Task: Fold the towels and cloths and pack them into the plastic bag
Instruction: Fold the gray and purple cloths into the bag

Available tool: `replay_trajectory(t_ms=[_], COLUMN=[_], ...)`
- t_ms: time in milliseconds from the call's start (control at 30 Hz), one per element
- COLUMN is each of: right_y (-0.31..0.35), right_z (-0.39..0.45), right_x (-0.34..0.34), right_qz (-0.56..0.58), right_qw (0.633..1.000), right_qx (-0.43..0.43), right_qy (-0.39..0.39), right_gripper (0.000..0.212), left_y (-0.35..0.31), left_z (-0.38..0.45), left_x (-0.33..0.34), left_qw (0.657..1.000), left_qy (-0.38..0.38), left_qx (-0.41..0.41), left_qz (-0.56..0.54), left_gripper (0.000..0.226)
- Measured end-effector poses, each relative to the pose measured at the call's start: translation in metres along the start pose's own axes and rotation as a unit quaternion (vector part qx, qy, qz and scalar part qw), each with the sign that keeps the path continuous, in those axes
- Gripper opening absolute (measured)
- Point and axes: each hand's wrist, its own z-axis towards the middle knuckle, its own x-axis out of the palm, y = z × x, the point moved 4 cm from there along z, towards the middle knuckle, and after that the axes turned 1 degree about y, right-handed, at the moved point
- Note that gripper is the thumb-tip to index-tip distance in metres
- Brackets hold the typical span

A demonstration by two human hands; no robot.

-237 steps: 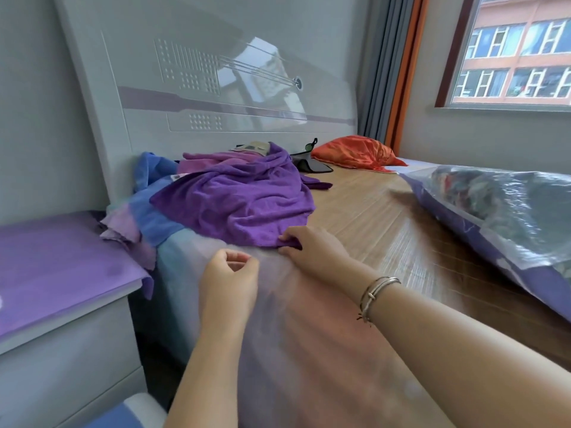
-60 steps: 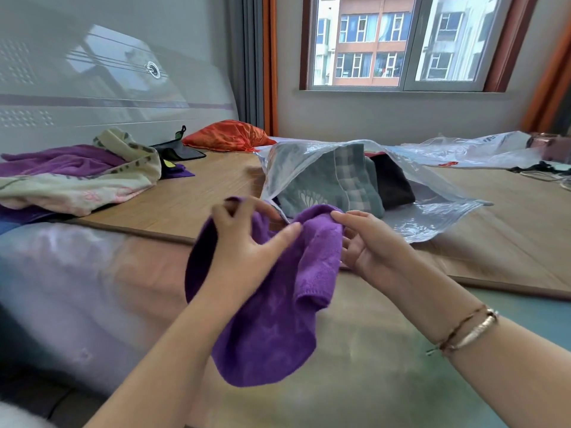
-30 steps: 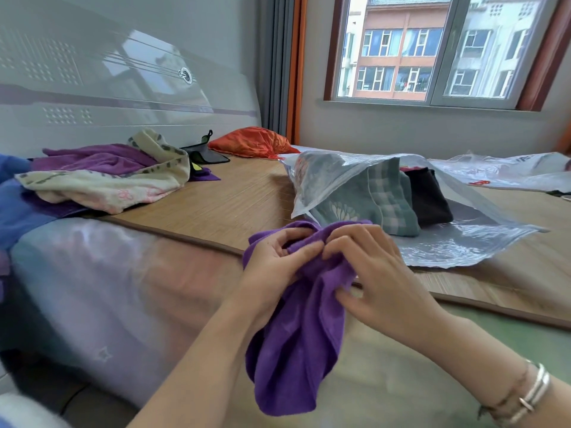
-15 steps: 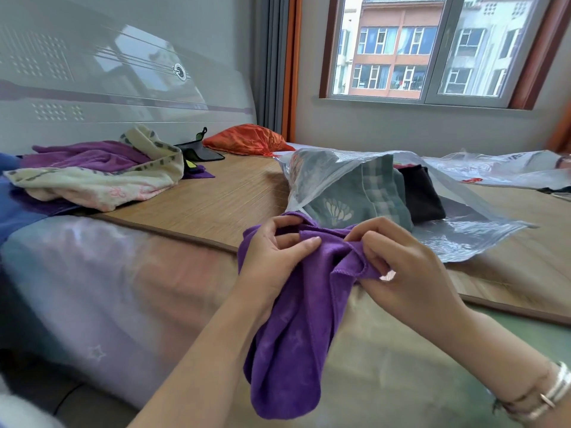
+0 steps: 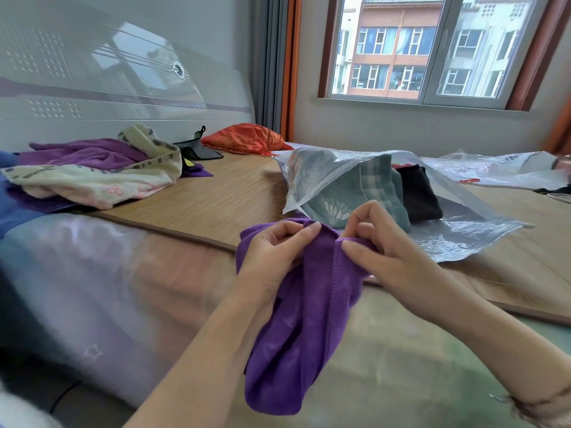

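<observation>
A purple towel [image 5: 296, 329] hangs bunched in front of me over the bed's edge. My left hand [image 5: 272, 254] grips its top edge on the left, and my right hand [image 5: 383, 251] pinches the top edge on the right. Just behind my hands lies the clear plastic bag [image 5: 315, 177], mouth towards me, with a folded green towel [image 5: 352, 199] and a dark cloth [image 5: 417, 193] inside. At the far left a heap holds a cream patterned towel [image 5: 102, 180] on top of another purple towel [image 5: 83, 152].
A bamboo mat [image 5: 216, 196] covers the bed. An orange pillow [image 5: 247, 139] and a black item [image 5: 197, 149] lie by the headboard [image 5: 92, 81]. A second plastic bag [image 5: 506, 168] lies far right. Blue cloth [image 5: 12, 208] shows at the left edge.
I picked the purple towel off the heap and turned towards the bag. Over the last second my hands have shifted along its top edge, spreading slightly apart.
</observation>
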Motion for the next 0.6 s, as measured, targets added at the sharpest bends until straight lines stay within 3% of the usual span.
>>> replay_trajectory(t_ms=[133, 233, 400, 600], right_y=[0.007, 0.004, -0.002, -0.005], right_z=[-0.005, 0.001, 0.005, 0.006], right_x=[0.006, 0.002, -0.005, -0.005], right_qz=[-0.045, -0.024, 0.055, 0.041], right_qw=[0.995, 0.992, 0.987, 0.991], right_qx=[-0.088, -0.077, -0.041, -0.026], right_qy=[-0.022, -0.093, -0.147, -0.128], right_gripper=[0.025, 0.032, 0.036, 0.04], left_y=[-0.002, -0.002, -0.006, -0.009], left_z=[-0.005, -0.007, -0.012, -0.016], left_x=[0.008, 0.011, 0.015, 0.015], left_qw=[0.999, 0.999, 0.996, 0.993], left_qy=[0.012, 0.037, 0.086, 0.091], left_qx=[0.035, 0.023, 0.021, 0.06], left_qz=[0.025, 0.007, 0.004, 0.054], left_gripper=[0.008, 0.024, 0.015, 0.032])
